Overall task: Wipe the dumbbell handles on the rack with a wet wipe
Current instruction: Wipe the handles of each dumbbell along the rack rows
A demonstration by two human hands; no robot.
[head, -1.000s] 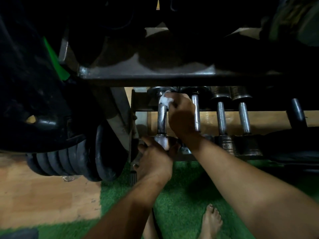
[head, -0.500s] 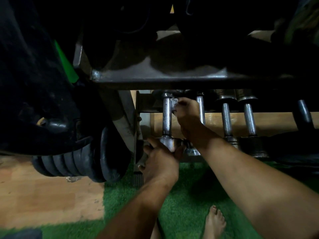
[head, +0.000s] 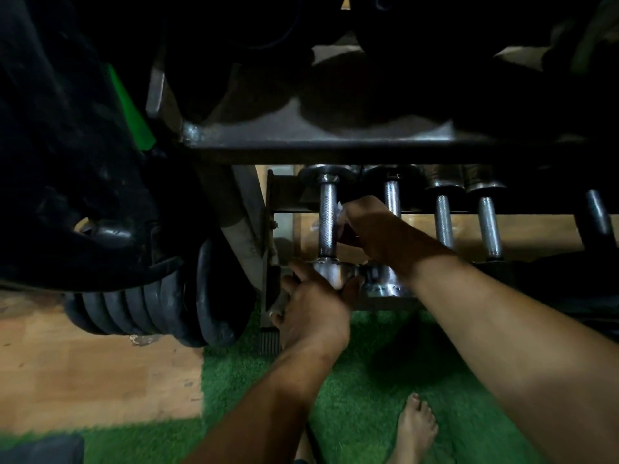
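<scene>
On the low shelf of the dumbbell rack (head: pixel 335 142) lie several chrome dumbbells with knurled handles. My left hand (head: pixel 315 306) grips the near head of the leftmost dumbbell (head: pixel 327 222). To the right of that handle, my right hand (head: pixel 371 229) is closed around a wet wipe (head: pixel 341 209), of which only a pale scrap shows beside the fingers. The second dumbbell handle (head: pixel 392 195) is partly hidden behind my right hand. Two more handles (head: pixel 443 222) (head: pixel 489 226) lie further right.
A stack of black weight plates (head: pixel 160 303) hangs at the left of the rack. Dark dumbbells fill the upper shelf. Green turf (head: pixel 368 380) and a wooden floor (head: pixel 83 380) lie below. My bare foot (head: pixel 415 430) rests on the turf.
My right hand has slid with the wipe from the top of the leftmost handle down to its middle, on the right side. My left hand keeps its hold on the near head.
</scene>
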